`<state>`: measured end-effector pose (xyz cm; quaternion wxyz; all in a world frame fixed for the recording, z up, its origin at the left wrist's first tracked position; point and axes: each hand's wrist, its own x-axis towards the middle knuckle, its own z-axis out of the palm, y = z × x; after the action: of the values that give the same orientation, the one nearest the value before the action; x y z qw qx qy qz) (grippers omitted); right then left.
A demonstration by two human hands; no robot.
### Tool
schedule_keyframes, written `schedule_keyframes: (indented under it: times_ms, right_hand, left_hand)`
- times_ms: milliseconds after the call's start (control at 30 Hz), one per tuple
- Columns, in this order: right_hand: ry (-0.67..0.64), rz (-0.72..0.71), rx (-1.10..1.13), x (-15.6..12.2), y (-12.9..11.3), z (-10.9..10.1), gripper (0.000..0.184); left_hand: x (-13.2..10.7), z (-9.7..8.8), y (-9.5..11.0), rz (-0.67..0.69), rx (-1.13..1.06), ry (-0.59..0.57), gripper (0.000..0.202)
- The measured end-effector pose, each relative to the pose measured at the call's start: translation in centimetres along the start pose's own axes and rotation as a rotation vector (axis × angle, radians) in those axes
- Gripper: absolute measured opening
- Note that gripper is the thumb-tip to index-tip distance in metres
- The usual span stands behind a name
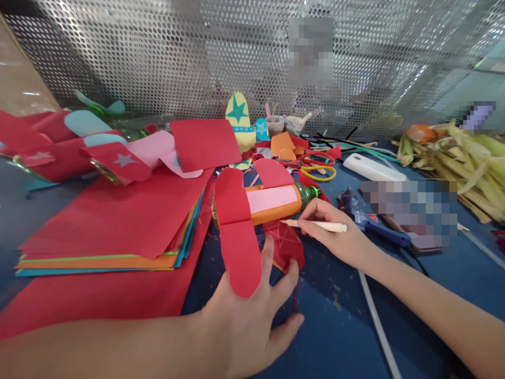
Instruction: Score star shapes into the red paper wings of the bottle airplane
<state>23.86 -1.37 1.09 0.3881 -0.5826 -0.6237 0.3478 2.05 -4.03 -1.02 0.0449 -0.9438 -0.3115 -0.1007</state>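
- Right hand (pixel 349 245) has the pen (pixel 329 226) pinched like it's writing; left hand (pixel 246 321) is spread loose, fingertips at the near flap, holding nothing as far as I can see.
- Mesh (pixel 165 58): shiny punched metal, round holes, right across the far side.
- Table (pixel 327 310): blue, bits of scrap scattered around.
- Paper (pixel 110 221): flat stack on the left, red on top, with green, orange and blue edges peeking out.
- Husks (pixel 453 163): dry, stringy, yellowish heap, far right.
- Bottle (pixel 310 195): green glass, lying on its side mid-table, neck pointing right. Wrapping looks done: orange paper (pixel 276 213) round the body, pink strip (pixel 272 199) over that.
- Crosspiece (pixel 239 258): long red paper, rounded near end, on at the bottle's left end, its tip over the left hand.
- Flaps: red, rounded, one each side. The far flap (pixel 272 173) looks plain where I can see it; the near flap (pixel 286 245) is getting marked.
- Star (pixel 282 237): thin pale lines on the near flap, and I'd call it partway. Pen tip's by the flap's far edge; can't tell if it's touching. No cut-out star on there yet, unlike the silver one (pixel 124 160) over on the left.
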Motion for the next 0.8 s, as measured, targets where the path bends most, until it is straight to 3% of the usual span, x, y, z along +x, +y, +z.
schedule_keyframes:
  times_ms: [800]
  right_hand:
    - [0.006, -0.011, -0.025, -0.06, 0.00, -0.11, 0.014]
  left_hand:
    - [0.09, 0.16, 0.09, -0.010, -0.003, -0.026, 0.060]
